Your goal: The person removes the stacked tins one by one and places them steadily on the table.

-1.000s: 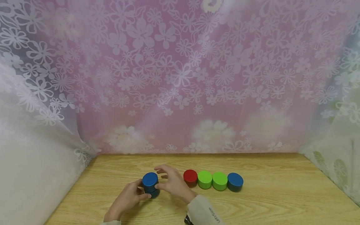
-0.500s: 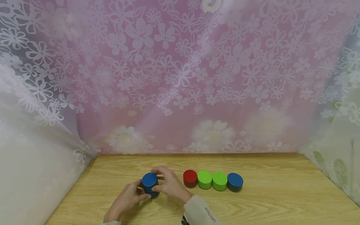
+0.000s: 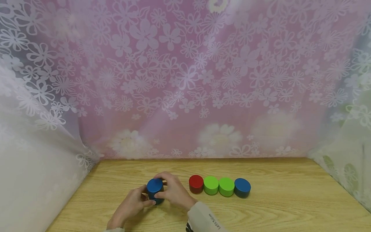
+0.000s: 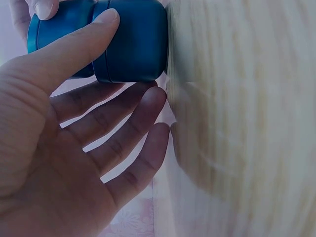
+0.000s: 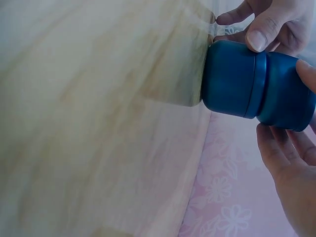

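Two blue round metal tins are stacked at the left of the table. My left hand [image 3: 131,204] holds the lower tin [image 4: 138,44], its thumb on the near side and its fingers curving behind. That tin stands on the table. From the right, my right hand [image 3: 175,191] grips the upper tin [image 3: 155,185] between thumb and fingers. In the right wrist view the upper tin [image 5: 284,94] sits slightly out of line with the lower tin [image 5: 229,79]. Part of the right hand's fingers is hidden behind the upper tin in the head view.
To the right stands a row of tins: a red tin [image 3: 196,184], two green tins [image 3: 211,185] and a blue tin [image 3: 242,188]. A floral curtain [image 3: 185,96] hangs behind the wooden table [image 3: 275,209] and at both sides.
My right hand has moved a little to the left, and its fingers have closed around the upper tin. My left hand has stayed in place on the lower one.
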The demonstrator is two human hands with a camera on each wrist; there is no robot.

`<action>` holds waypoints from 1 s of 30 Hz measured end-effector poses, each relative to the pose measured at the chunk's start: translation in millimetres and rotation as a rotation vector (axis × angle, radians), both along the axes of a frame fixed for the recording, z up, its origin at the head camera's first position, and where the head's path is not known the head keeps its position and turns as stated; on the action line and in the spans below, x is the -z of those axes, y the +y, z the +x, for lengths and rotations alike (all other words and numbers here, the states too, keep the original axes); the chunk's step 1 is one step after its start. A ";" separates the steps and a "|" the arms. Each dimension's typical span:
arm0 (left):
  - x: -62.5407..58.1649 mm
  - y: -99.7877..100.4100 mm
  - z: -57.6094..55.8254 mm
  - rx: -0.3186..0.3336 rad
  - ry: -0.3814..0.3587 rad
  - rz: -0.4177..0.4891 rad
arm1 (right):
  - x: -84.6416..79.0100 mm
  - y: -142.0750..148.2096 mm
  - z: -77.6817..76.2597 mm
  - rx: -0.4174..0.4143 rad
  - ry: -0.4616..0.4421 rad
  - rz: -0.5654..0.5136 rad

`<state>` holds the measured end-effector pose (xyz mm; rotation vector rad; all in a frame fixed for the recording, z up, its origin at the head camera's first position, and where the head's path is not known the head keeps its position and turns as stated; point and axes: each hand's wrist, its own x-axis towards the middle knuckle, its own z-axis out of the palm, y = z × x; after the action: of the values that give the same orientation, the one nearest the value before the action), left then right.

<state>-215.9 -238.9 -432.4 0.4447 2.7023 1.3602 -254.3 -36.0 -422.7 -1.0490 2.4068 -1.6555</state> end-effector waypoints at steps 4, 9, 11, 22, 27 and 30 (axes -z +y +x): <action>-0.7 0.4 -0.5 -0.004 -0.013 0.008 | -1.7 2.1 -0.6 0.014 0.016 0.006; -0.9 1.3 -1.0 -0.025 -0.020 0.009 | -4.1 5.4 -1.6 0.030 0.052 0.016; -0.7 1.5 -1.1 -0.027 -0.021 0.013 | -5.4 7.6 -1.5 0.037 0.067 0.026; -0.2 1.4 -0.1 -0.023 -0.024 0.030 | -12.4 24.6 0.3 0.037 0.074 0.033; -0.6 3.0 0.7 -0.031 -0.020 0.024 | -12.7 32.6 -0.2 0.061 0.120 0.069; -0.9 3.7 0.9 -0.038 -0.020 0.011 | -12.6 36.8 -1.1 0.063 0.129 0.076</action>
<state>-215.0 -235.2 -431.5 0.3802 2.7026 1.3820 -255.4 0.8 -410.1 -1.1111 2.5867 -1.5452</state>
